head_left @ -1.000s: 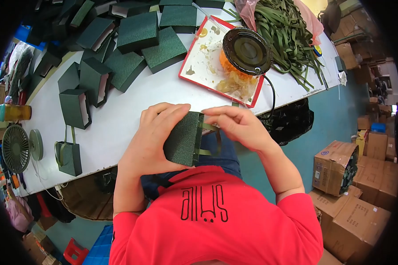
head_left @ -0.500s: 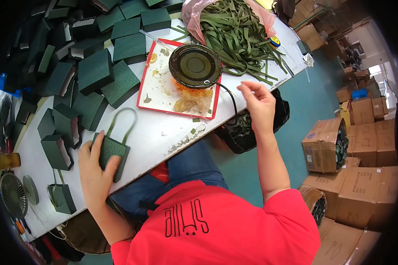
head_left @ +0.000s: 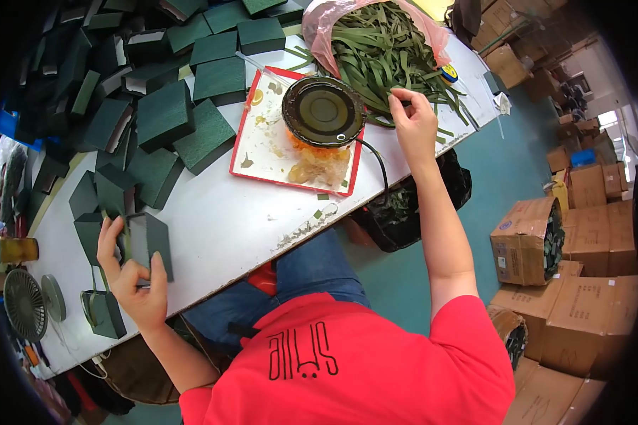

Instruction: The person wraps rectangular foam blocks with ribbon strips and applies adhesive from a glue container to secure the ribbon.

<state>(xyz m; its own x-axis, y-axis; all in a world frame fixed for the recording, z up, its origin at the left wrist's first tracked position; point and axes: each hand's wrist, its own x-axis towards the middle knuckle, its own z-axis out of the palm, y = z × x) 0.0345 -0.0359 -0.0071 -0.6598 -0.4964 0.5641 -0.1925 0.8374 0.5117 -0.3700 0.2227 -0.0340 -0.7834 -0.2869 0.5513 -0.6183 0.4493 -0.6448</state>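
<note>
Listing from the head view, the only one: left hand [head_left: 131, 276], fingers and thumb closed around one small dark-green paper bag [head_left: 151, 239], which stands upright on the white table [head_left: 220, 219] near its left end; right hand [head_left: 412, 122], fingertips pinched narrow on a strip at the edge of the green ribbon heap [head_left: 376, 42]; whether one strip or several is caught cannot be told. Bag judged light, stiff-walled and easily creased, best gripped by its two side walls; ribbon judged limp and weightless, best nipped at one end. Count: one pink plastic sack [head_left: 317, 21] under the ribbons; one black-lidded pot [head_left: 323, 111] on one red-rimmed tray [head_left: 259, 152]; one bag with handle [head_left: 106, 315]; one fan [head_left: 23, 304]; green boxes [head_left: 163, 117] heaped past counting; several cartons [head_left: 528, 241] on the floor.
</note>
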